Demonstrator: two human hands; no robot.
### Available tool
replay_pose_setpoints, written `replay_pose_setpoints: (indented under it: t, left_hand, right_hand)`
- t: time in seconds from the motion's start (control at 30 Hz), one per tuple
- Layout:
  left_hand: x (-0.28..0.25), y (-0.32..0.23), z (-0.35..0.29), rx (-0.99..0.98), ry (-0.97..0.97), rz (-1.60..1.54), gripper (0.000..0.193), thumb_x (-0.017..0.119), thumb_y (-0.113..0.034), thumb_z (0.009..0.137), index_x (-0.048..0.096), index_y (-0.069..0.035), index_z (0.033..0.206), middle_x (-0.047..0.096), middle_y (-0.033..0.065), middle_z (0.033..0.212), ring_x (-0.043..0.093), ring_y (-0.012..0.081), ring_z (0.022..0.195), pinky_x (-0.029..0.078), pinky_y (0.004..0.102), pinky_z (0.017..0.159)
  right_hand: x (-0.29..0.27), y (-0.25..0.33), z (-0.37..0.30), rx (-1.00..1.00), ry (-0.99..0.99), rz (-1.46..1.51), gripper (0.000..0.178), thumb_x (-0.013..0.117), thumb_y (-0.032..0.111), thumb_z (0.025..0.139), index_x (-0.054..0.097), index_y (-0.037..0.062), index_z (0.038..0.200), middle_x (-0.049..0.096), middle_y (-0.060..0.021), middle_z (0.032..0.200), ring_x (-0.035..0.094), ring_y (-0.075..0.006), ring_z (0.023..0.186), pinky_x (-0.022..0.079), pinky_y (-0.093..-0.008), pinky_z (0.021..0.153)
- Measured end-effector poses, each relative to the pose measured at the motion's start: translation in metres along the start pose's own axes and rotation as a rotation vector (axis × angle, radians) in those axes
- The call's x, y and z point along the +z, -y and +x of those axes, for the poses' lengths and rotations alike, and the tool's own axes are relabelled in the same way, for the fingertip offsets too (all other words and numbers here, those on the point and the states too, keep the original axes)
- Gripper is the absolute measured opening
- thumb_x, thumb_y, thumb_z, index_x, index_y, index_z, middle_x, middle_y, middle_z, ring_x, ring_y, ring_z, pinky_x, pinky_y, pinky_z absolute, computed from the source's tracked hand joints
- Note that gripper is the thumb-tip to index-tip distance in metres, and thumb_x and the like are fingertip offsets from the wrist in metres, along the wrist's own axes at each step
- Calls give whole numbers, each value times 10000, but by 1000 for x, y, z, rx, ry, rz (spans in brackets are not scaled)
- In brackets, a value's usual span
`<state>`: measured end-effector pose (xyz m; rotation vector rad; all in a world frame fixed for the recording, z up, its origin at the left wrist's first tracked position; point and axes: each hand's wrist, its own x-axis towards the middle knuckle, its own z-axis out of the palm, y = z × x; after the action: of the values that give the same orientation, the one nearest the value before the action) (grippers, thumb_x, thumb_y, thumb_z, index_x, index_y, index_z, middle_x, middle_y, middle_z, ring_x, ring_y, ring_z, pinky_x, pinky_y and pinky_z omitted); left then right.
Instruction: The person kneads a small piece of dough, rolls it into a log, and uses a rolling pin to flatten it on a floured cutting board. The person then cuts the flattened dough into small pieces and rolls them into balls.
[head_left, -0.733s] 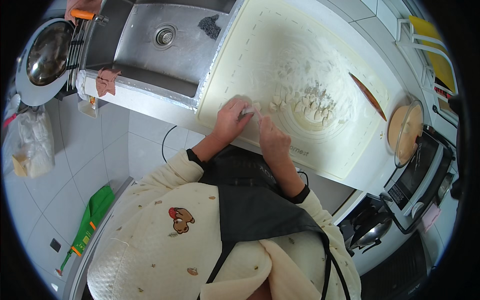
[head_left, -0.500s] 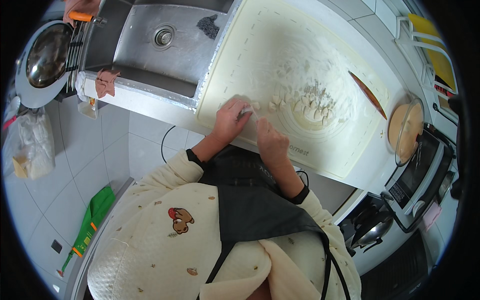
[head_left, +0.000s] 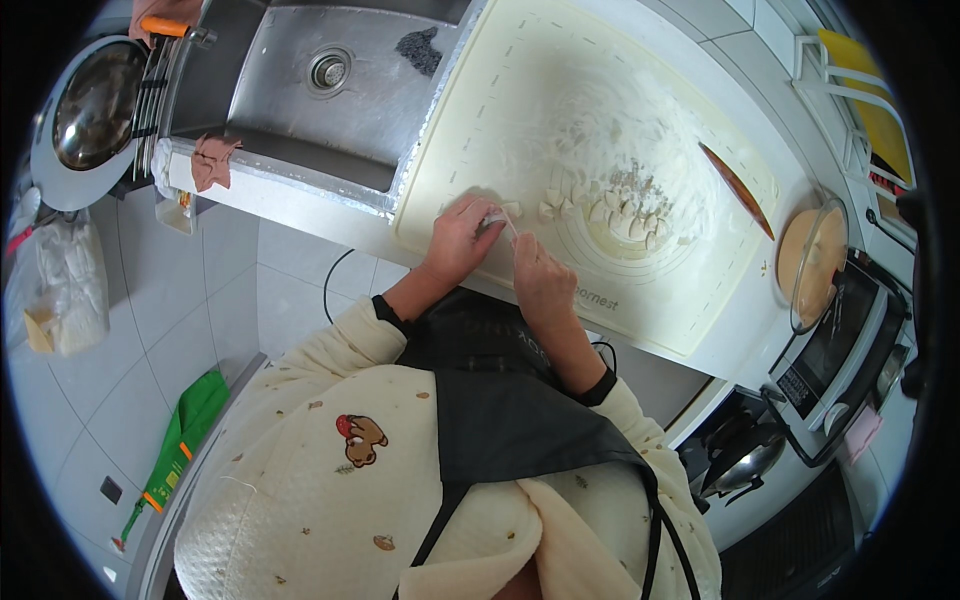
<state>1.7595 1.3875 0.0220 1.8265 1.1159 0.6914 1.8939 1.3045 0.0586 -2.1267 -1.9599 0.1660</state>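
On the flour-dusted pale kneading mat (head_left: 480,130), my left hand (head_left: 462,238) is closed near the mat's front edge, fingers curled round a whitish piece of dough (head_left: 493,217). Close by on its right, my right hand (head_left: 544,282) grips a thin, pale, blade-like tool (head_left: 509,224). Its tip reaches the dough beside my left fingertips; the grip hides its handle. One cut bit of dough (head_left: 512,209) lies just past the tool. Several small dough pieces (head_left: 630,218) are scattered in flour further right.
A steel sink (head_left: 300,120) adjoins the mat on the left, with a brown cloth (head_left: 214,162) over its front edge. Towards the mat's far right lies a tapered wooden rolling pin (head_left: 737,190). A round glass lid (head_left: 822,262) and a small oven (head_left: 835,335) stand beyond.
The tool in my right hand has tilted slightly and shows as a thinner line. Both hands stay in nearly the same place.
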Motion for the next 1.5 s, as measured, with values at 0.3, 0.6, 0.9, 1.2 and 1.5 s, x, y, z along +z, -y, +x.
replay_pose_setpoints:
  t: [0.3, 0.6, 0.9, 1.2, 1.5]
  left_hand:
    - [-17, 23, 4, -228, 84, -180, 359, 774, -34, 737, 635, -15, 1068, 641, 125, 904, 651, 241, 816, 542, 328, 739]
    - [-11, 3, 6, -132, 54, -88, 282, 795, -86, 737, 670, -25, 982, 647, 134, 914, 640, 316, 837, 529, 373, 740]
    - [1, 4, 4, -108, 25, 30, 292, 765, -112, 749, 652, -40, 1008, 648, 140, 915, 630, 345, 885, 515, 434, 777]
    - [6, -5, 6, 6, -34, 183, 296, 788, -164, 764, 650, -55, 1002, 607, 117, 972, 601, 324, 912, 508, 398, 773]
    - [18, -7, -1, 11, 27, 180, 223, 745, -117, 756, 613, -58, 926, 622, 104, 905, 581, 331, 907, 487, 414, 796]
  right_hand:
    - [13, -4, 0, 29, 9, -41, 203, 628, 227, 957, 505, 129, 830, 621, -27, 644, 630, -218, 496, 466, -357, 412]
    - [12, -3, 2, 26, -8, -45, 206, 653, 233, 943, 518, 131, 826, 616, -41, 619, 628, -217, 491, 461, -352, 409]
    - [1, -3, -1, 86, 20, -67, 167, 622, 257, 951, 526, 139, 885, 621, -27, 664, 647, -217, 522, 498, -350, 438]
    - [-10, -18, -4, 398, -12, 272, 159, 592, 253, 981, 551, 100, 976, 626, -159, 649, 618, -400, 567, 467, -494, 494]
    - [-16, -30, -13, 468, -79, 413, 178, 611, 175, 973, 512, 30, 941, 570, -226, 647, 600, -437, 603, 433, -471, 515]
